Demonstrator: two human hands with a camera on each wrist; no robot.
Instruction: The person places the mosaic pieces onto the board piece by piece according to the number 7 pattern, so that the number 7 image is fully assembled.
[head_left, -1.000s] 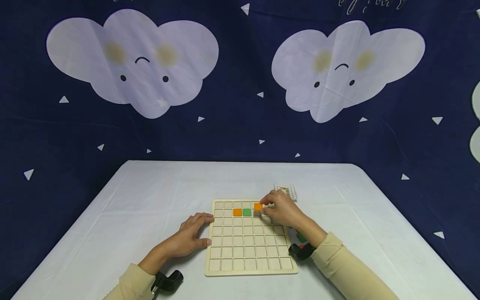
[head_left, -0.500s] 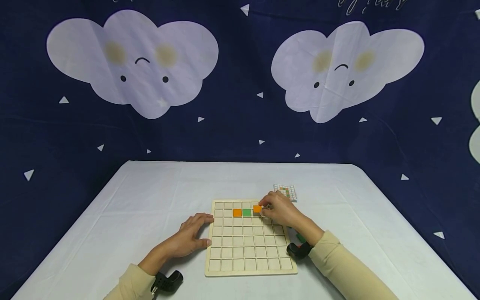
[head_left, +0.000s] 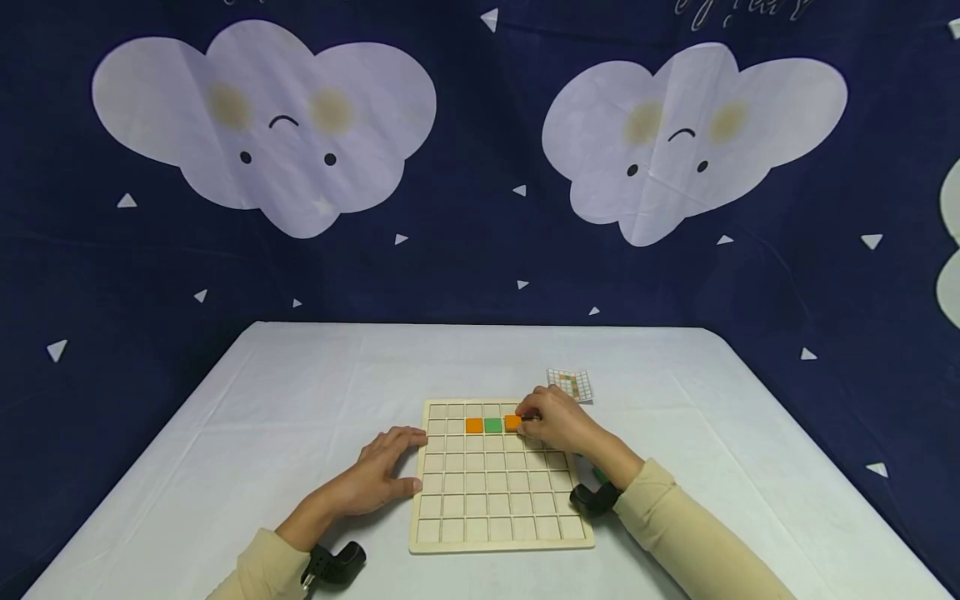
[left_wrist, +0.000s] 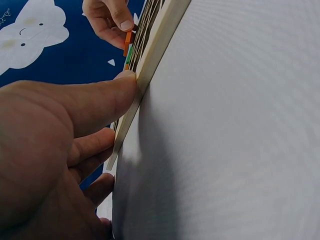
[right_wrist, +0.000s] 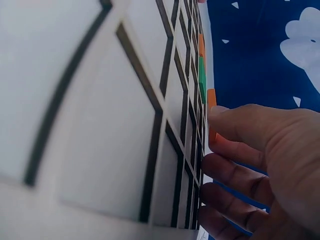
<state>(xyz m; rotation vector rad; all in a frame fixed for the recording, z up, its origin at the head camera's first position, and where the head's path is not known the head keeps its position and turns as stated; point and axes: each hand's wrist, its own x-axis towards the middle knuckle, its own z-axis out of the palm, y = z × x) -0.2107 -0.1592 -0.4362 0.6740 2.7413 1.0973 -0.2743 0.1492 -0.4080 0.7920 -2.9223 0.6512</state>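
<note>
A pale wooden grid board (head_left: pixel 487 504) lies on the white table. In its second row from the back sit an orange square tile (head_left: pixel 474 426) and, beside it, a green square tile (head_left: pixel 492 425). My right hand (head_left: pixel 558 419) pinches another orange tile (head_left: pixel 512 423) between thumb and finger, just right of the green one. In the right wrist view this held tile (right_wrist: pixel 212 100) stands slightly proud of the grid. My left hand (head_left: pixel 371 475) rests at the board's left edge, thumb and fingertips touching the rim, as the left wrist view also shows the thumb (left_wrist: pixel 107 100) there.
A small pattern card (head_left: pixel 572 384) with a coloured grid lies behind the board at the right. Partly hidden under the right forearm is a green tile (head_left: pixel 600 475). Dark blue cloth (head_left: pixel 480 275) with clouds hangs behind the table (head_left: pixel 337 358).
My right hand has lowered the orange tile and shifted it slightly left, toward the green tile on the board. The left hand has stayed at the board's edge.
</note>
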